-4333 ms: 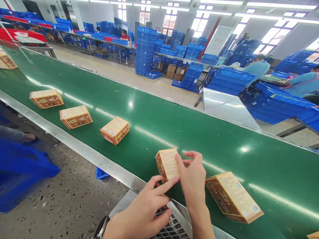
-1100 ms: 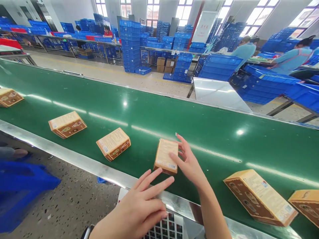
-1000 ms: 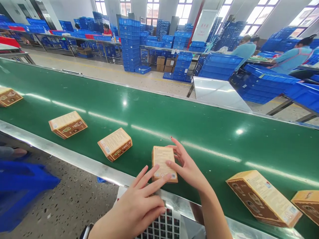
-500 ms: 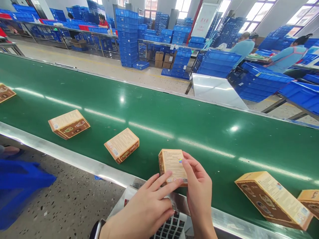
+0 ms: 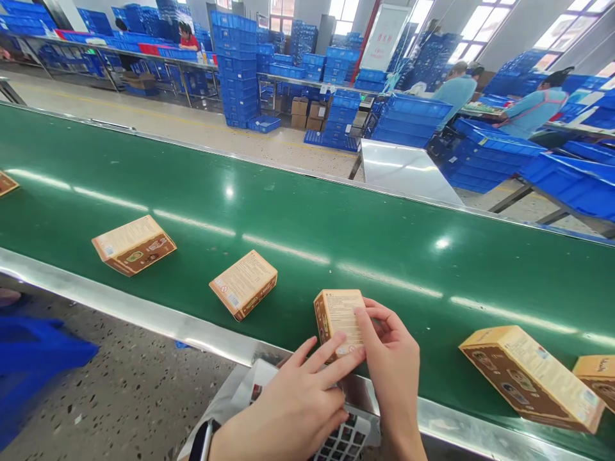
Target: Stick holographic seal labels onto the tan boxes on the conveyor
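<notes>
A small cream-and-brown carton [image 5: 340, 314] lies on the green conveyor belt [image 5: 288, 211], its printed face up, near the belt's front edge. My right hand [image 5: 391, 358] grips its right side, thumb pressed on the printed face and fingers curled by the side. Spread fingers of my left hand [image 5: 307, 390] rest over the carton's lower end, index and middle fingertips touching it. Below my hands, partly covered by them, is a white sheet with rows of dark squares [image 5: 348, 438]. Whatever is under my right thumb is hidden.
Similar cartons lie on the belt: one to the left [image 5: 245, 282], another farther left [image 5: 137, 246], and a larger-looking one at right [image 5: 528, 378]. A metal rail [image 5: 206, 339] borders the belt. Beyond it stand stacked blue crates [image 5: 235, 70] and seated people [image 5: 533, 109].
The shiny coloured patch seen by my right thumb is now covered. My hands and the nearby cartons sit slightly farther right in view, while the background has shifted left.
</notes>
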